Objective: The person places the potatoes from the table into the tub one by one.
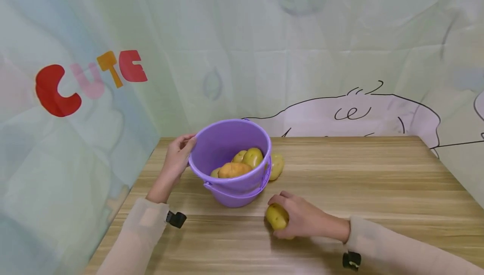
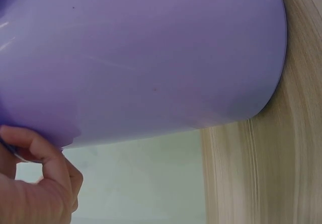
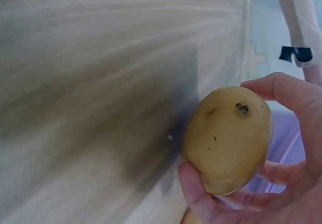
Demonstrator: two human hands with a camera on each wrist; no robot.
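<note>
My left hand grips the rim of a purple plastic bucket at its left side, thumb at the rim. In the left wrist view the bucket's smooth outer wall fills most of the picture. Inside lie several yellow potatoes and a longer orange-brown tuber. To the right and in front of the bucket, my right hand holds a yellow potato between thumb and fingers, low over the table. Dark specks and an eye mark its skin.
Another potato lies on the wooden table just right of the bucket, partly hidden by it. The bucket's purple handle hangs down its near right side. A printed cloth stands behind and left of the table.
</note>
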